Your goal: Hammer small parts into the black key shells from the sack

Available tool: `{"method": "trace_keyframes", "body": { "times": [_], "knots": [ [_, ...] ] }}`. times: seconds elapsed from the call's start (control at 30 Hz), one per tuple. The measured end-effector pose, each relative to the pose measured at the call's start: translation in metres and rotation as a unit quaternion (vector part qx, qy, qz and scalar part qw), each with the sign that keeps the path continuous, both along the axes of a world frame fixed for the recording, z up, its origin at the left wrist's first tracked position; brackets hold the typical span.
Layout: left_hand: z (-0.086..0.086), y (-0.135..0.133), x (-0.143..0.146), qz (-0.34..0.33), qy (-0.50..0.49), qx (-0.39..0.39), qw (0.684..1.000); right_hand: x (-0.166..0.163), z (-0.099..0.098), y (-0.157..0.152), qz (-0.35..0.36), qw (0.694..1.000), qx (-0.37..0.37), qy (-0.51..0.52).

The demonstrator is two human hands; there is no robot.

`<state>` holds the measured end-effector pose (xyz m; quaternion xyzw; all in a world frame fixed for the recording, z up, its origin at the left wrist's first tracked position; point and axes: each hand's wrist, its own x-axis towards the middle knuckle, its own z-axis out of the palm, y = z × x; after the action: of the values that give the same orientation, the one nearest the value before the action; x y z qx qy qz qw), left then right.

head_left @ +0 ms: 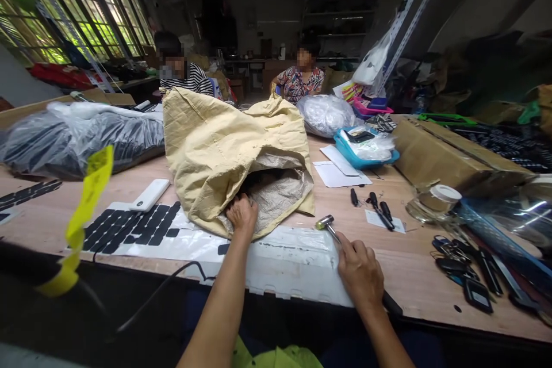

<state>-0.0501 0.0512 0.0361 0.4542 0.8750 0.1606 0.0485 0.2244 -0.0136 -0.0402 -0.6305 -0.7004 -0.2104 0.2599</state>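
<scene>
The hammer (pixel 324 222) was gripped by the closed right hand (pixel 361 270) over the near edge of the table (pixel 414 279), its long axis slanted, head pointed forward-left. The left hand (pixel 242 213) was curled at the near-facing mouth of the cloth bag (pixel 233 132); its hold could not be told.

The left hand's fingertips are hidden in the bag (pixel 233 144), too dark inside to tell. The right hand (pixel 361 271) covers part of the hammer (pixel 325 222). Print on the strip (pixel 88 201) is illegible.
</scene>
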Motion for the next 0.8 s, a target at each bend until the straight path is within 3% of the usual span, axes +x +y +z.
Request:
{"method": "trace_keyframes", "body": {
  "times": [0.2, 0.4, 0.57, 0.8],
  "knots": [
    [-0.003, -0.029, 0.010, -0.171, -0.042, 0.096, 0.980, -0.006, 0.006, -0.003, -0.018, 0.999, -0.044, 0.017],
    [-0.013, -0.047, 0.041, -0.362, -0.180, 0.084, 0.911, -0.014, 0.015, -0.005, -0.031, 0.996, -0.084, 0.030],
    [-0.024, -0.047, 0.051, -0.408, -0.187, 0.070, 0.891, -0.016, 0.016, -0.006, -0.025, 0.994, -0.101, 0.044],
    [-0.030, -0.041, 0.044, -0.398, -0.219, 0.057, 0.889, -0.013, 0.024, -0.004, -0.008, 0.985, -0.126, 0.119]
  ]
}}
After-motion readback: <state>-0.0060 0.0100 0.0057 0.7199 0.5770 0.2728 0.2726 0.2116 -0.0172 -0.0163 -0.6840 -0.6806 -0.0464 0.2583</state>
